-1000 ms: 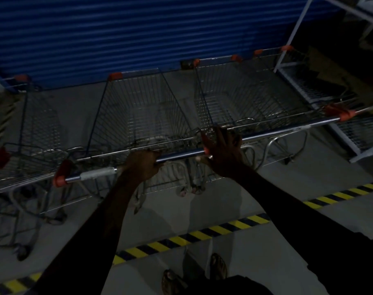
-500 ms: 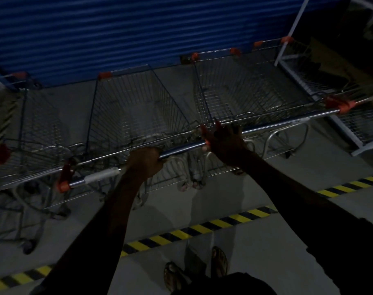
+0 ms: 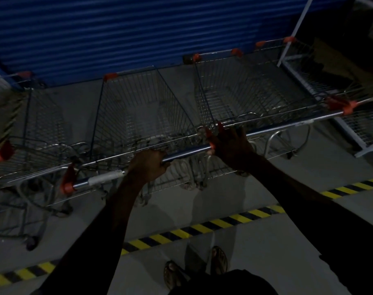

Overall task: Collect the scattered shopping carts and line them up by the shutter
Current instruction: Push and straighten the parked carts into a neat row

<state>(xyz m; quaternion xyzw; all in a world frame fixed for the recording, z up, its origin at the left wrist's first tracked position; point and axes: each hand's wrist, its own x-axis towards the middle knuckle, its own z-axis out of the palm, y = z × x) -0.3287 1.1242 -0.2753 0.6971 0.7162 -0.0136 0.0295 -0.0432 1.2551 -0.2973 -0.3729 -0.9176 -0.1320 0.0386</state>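
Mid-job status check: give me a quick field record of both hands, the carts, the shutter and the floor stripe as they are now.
left hand: grips the middle handle
right hand: fingers spread, resting where the middle handle ends and the right handle begins
carts: left cart, middle cart, right cart, side by side, noses toward the shutter
shutter: blue, down to the floor
hazard stripe: on the floor between the carts and the person's feet
white rack: right of the right cart
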